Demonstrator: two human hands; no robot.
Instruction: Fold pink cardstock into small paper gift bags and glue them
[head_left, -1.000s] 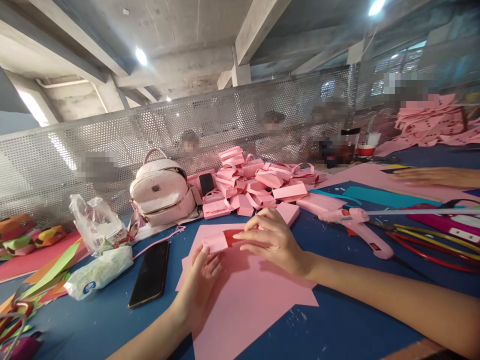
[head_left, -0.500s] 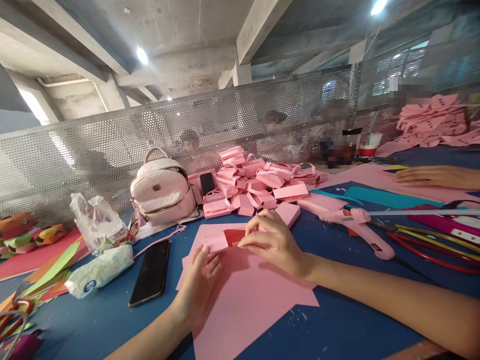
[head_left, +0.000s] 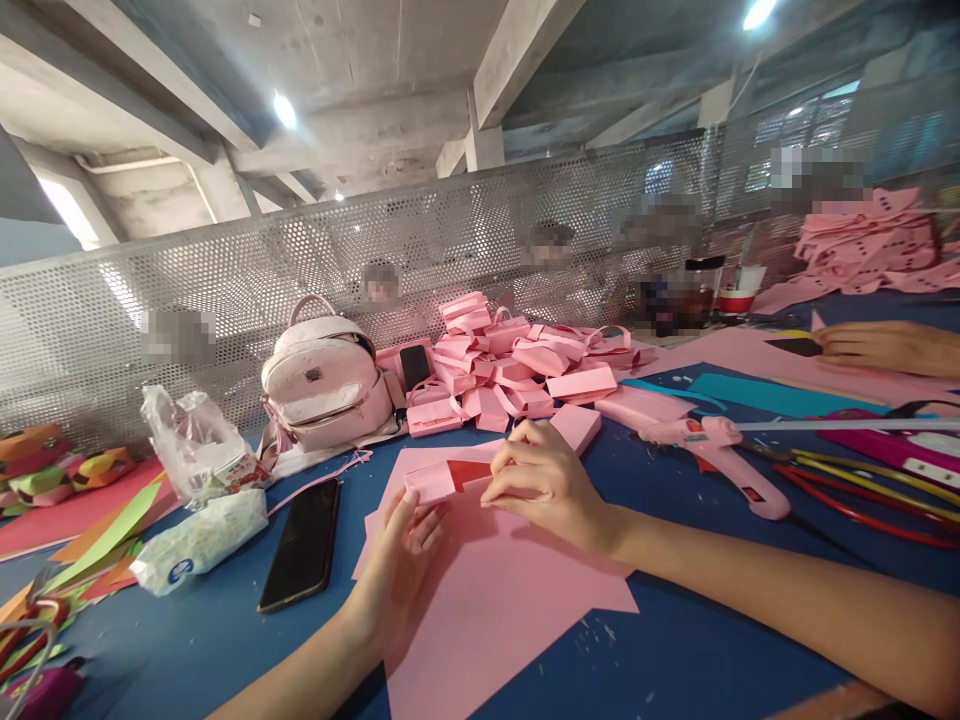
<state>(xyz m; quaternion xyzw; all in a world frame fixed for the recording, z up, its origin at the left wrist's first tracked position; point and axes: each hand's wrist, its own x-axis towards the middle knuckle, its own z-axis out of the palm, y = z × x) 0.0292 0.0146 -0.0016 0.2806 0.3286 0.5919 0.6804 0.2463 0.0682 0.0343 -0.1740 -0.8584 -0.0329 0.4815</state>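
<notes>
Blue table (head_left: 675, 650) below, both hands (head_left: 405, 550) (head_left: 555, 485) pinch opposite ends of a folded pink paper (head_left: 432, 484), fingers (head_left: 517, 478) curled.

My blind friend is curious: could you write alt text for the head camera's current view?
A person's left hand holds a small pink paper piece, the right hand at its other end, over pink sheets on a blue table. Beyond are a heap of folded pink pieces and a pale backpack; a pink glue gun is at right.
</notes>
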